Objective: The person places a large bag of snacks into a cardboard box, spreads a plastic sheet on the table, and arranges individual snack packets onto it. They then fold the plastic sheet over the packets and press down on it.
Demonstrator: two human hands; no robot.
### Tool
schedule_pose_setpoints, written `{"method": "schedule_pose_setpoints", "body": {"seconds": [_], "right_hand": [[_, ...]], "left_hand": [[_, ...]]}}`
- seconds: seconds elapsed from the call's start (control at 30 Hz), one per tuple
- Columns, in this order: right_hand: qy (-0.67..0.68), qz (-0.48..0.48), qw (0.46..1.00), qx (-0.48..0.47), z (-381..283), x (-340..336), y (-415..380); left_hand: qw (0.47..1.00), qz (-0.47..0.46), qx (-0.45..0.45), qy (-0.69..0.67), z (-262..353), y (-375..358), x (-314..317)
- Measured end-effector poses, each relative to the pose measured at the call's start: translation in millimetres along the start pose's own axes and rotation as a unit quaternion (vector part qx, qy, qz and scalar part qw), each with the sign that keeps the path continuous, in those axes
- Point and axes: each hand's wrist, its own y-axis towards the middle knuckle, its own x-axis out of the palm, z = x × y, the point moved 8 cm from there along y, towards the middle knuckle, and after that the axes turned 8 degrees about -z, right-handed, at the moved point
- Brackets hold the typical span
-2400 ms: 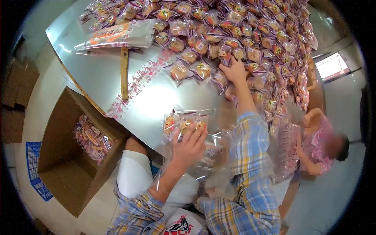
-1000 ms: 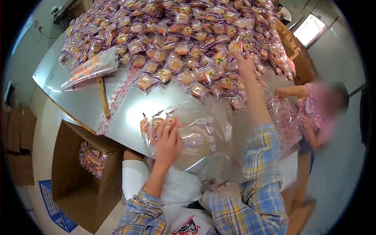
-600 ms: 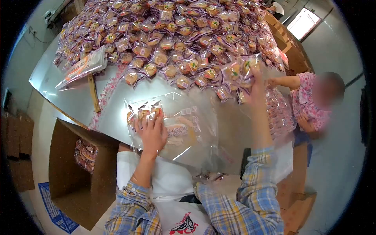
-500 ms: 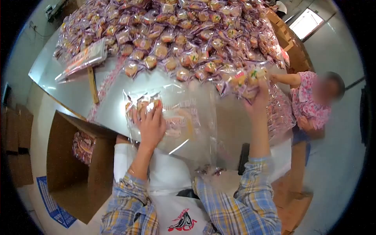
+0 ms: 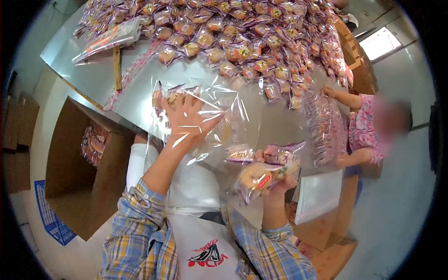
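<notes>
A large clear plastic bag lies at the table's near edge, with a few wrapped pastries at its left end. My left hand is spread inside the bag, film shining over it, its fingertips against those pastries. Close to the bag's right end, my right hand grips several individually wrapped cakes in clear and purple wrappers. The cakes partly hide its fingers.
A big heap of wrapped cakes covers the far table. Flat printed bags lie at left. An open carton stands lower left, clear bags lower right. A co-worker in a pink top stands at right.
My right hand has come from the heap down toward my body, carrying the cakes to the bag's right end. My left hand's fingers have spread inside the bag. The view has shifted.
</notes>
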Motion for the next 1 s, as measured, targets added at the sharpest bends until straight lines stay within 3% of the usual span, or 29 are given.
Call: {"method": "schedule_pose_setpoints", "body": {"seconds": [0.13,0.2,0.23,0.33,0.47,0.6,0.63,0.73,0.77,0.83,0.93,1.0], "right_hand": [[0.128,-0.126,0.983,-0.045,11.2,62.4,-3.5],[0.112,-0.124,0.986,-0.025,15.9,79.5,-17.7],[0.134,-0.127,0.983,-0.020,21.9,92.3,-22.9],[0.114,-0.153,0.982,0.012,39.1,116.8,-31.8],[0.193,-0.083,0.974,0.087,92.8,95.2,-47.1],[0.064,0.080,0.994,0.042,131.1,49.8,-56.0],[-0.113,0.043,0.992,-0.038,122.6,51.0,-47.0],[-0.161,0.032,0.980,-0.113,119.5,38.0,-34.7],[-0.267,0.020,0.956,-0.121,114.1,30.0,-28.9],[-0.459,-0.056,0.837,-0.291,75.4,76.4,-8.1],[-0.566,-0.241,0.724,-0.312,87.6,82.6,-8.0],[-0.627,-0.279,0.669,-0.286,107.0,83.8,-6.2]], "left_hand": [[0.996,-0.072,-0.056,0.015,-3.9,17.3,-2.4],[0.985,-0.142,-0.091,0.033,-3.5,24.0,-3.2],[0.988,-0.119,-0.086,0.041,-4.6,26.7,-1.6],[0.975,-0.183,-0.113,0.058,-0.4,38.3,-9.9],[0.951,-0.265,-0.140,0.075,6.9,48.1,-17.7],[0.933,-0.319,-0.159,0.045,5.3,49.7,-16.0],[0.938,-0.301,-0.167,0.042,3.4,48.9,-16.3],[0.947,-0.267,-0.176,0.036,-4.1,47.2,-10.3],[0.946,-0.270,-0.175,0.032,-6.3,47.6,-9.5],[0.950,-0.254,-0.179,0.039,-7.3,49.5,-11.6],[0.942,-0.284,-0.179,0.026,-9.5,50.2,-8.3],[0.938,-0.296,-0.179,0.015,-8.6,48.6,-7.3]]}}
